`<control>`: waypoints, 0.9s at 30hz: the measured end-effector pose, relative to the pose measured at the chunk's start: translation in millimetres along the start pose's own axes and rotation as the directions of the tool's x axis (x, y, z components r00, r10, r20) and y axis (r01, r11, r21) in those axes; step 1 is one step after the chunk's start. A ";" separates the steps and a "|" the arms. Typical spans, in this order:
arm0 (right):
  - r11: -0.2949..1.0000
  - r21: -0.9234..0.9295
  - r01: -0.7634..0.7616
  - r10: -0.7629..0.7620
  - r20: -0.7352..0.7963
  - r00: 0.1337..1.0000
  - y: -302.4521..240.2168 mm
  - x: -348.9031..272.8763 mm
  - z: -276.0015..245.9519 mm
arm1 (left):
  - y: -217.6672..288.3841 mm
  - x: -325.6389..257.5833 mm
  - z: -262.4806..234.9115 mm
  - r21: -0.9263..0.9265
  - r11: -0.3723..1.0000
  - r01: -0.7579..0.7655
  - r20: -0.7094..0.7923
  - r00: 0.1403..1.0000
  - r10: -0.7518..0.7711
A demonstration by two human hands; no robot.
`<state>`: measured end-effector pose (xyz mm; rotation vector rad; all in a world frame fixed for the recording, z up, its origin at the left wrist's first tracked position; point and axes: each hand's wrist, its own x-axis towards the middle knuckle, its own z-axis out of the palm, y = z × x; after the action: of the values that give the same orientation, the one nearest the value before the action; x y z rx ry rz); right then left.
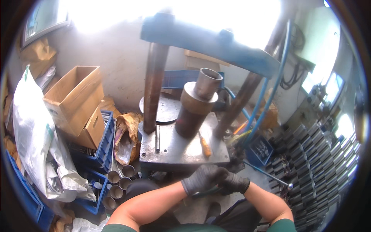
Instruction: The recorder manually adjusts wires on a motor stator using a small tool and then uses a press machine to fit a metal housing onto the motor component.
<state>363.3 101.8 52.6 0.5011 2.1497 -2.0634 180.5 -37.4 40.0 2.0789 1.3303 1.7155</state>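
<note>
Both my hands wear dark gloves and meet just in front of the metal press table (179, 154). My left hand (203, 179) is closed, its fingers against my right hand (235, 182), which is curled as well. Whatever lies between them is hidden. On the table a dark thick cylinder (188, 123) stands slightly tilted in the view. A wider metal collar (199, 103) sits on top of it, with a hollow steel tube (208, 83) rising from the collar. Right of the cylinder lies a tool with an orange-yellow handle (205, 147); to its left is a short metal rod (157, 139).
The blue press crossbeam (208, 45) spans two steel columns. A knobbed lever (272, 177) sticks out at right, near stacked metal tubes (320, 166). At left are a cardboard box (73, 104), blue crates (101, 156), a white sack (33, 135) and several upright tubes (116, 191).
</note>
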 end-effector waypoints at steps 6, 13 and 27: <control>0.839 -0.223 -0.495 0.453 -0.216 0.865 32.9 -46.4 -54.7 | 33.5 33.7 -12.1 0.233 0.965 0.120 0.358 0.912 -0.200; 0.706 -0.176 -0.686 0.389 -0.714 0.582 144.4 -148.6 -171.4 | -0.7 2.2 -12.6 0.188 0.973 0.132 0.227 0.958 -0.173; 0.571 0.681 0.458 0.776 -0.629 -0.032 338.3 -307.9 -5.6 | -15.6 -57.6 30.4 0.312 0.946 0.091 0.701 0.650 -0.294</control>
<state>760.1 65.4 -172.2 3.1541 0.4588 -2.5002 200.1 -55.1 -21.5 2.2535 1.4287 0.4732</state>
